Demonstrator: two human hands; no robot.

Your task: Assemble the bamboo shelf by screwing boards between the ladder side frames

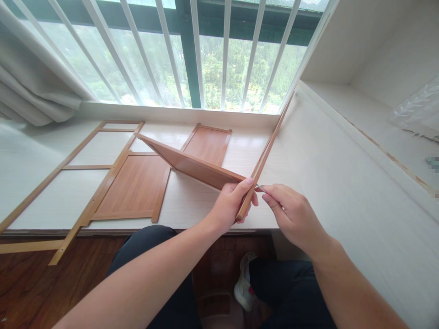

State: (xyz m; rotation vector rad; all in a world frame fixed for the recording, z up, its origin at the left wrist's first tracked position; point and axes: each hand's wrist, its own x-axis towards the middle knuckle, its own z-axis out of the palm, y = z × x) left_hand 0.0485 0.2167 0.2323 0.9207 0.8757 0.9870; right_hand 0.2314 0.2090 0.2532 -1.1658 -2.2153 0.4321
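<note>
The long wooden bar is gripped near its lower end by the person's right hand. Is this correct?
Not quite: the left hand grips the long wooden bar near its lower end, as the head view shows; the right hand holds a thin metal rod.

Both hands (230, 201) at wooden rail (265, 161)

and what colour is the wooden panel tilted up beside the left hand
The tilted panel is a warm reddish brown, seen in the head view.
</note>
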